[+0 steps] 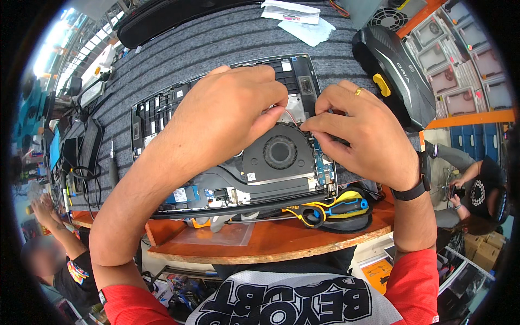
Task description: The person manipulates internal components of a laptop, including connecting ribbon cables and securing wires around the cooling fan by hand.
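An opened laptop [238,192] lies on the grey ribbed mat, its inner parts showing: a black fan [279,151], a blue circuit board [325,170] and a silver metal plate [294,104]. My left hand [233,108] reaches over the upper middle, thumb and forefinger closed on a thin pale cable [290,116] above the fan. My right hand [355,127], with a gold ring and black wristband, is curled at the laptop's right side; its forefinger and thumb pinch near the cable's lower end at the fan's corner. Its fingertips partly hide what they grip.
A black hard case [395,76] sits right, papers [298,21] at the back, cords and a screwdriver [112,168] left. Yellow-black tools [325,208] lie on the orange shelf [271,246] along the front. Two other people [57,260] work at either side, apart from my hands.
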{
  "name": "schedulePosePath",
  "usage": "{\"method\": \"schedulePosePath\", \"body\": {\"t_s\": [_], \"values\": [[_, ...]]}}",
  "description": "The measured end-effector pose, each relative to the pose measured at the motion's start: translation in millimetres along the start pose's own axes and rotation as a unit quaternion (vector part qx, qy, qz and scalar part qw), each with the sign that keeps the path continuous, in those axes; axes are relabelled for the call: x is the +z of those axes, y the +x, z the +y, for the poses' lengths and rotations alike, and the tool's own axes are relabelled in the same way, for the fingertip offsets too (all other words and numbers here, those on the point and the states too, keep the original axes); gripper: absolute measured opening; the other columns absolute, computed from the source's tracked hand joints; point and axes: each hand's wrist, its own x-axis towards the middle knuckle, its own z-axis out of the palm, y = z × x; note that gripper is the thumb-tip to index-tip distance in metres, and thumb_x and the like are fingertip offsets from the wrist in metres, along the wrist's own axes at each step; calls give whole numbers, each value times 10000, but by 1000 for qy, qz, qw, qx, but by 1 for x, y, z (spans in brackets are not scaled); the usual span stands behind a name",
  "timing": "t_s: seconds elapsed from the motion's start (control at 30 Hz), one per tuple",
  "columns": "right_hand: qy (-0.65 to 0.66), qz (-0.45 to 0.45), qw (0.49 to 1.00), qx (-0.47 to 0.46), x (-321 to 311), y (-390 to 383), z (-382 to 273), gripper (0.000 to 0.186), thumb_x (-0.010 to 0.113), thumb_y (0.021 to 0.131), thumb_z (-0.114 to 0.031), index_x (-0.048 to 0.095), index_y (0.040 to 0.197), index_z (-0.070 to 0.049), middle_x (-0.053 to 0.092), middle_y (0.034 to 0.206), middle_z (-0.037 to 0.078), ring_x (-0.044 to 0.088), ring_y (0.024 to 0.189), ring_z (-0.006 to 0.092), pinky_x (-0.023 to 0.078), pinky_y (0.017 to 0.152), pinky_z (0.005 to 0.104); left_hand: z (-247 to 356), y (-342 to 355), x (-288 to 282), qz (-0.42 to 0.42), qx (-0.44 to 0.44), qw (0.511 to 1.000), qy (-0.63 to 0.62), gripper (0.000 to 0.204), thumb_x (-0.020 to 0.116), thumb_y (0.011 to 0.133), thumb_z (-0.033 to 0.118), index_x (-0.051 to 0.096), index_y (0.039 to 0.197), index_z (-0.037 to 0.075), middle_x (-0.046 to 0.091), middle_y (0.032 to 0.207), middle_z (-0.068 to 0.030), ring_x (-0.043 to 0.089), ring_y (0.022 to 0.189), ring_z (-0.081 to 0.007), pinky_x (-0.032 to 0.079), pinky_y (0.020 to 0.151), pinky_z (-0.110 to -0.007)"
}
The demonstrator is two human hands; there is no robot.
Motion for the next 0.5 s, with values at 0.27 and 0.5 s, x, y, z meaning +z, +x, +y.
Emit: {"method": "schedulePosePath", "body": {"t_s": [0.27, 0.5], "values": [[11, -3, 1000, 19, 2, 1, -1, 95, 784, 858, -75, 772, 952, -68, 641, 972, 73, 660, 960, 305, 549, 811, 439, 0, -2, -7, -29, 2, 999, -40, 138, 798, 913, 105, 743, 1026, 48, 703, 941, -100, 698, 879, -340, 530, 782, -441], [5, -10, 1000, 21, 1, 1, -2, 91, 780, 864, -77, 771, 953, -66, 640, 971, 74, 657, 956, 305, 548, 813, 440, -2, -8, -7, -56, 33, 998, -27, 143, 757, 934, 132, 766, 1070, 91, 667, 920, -66, 689, 904, -299, 512, 810, -440]]}}
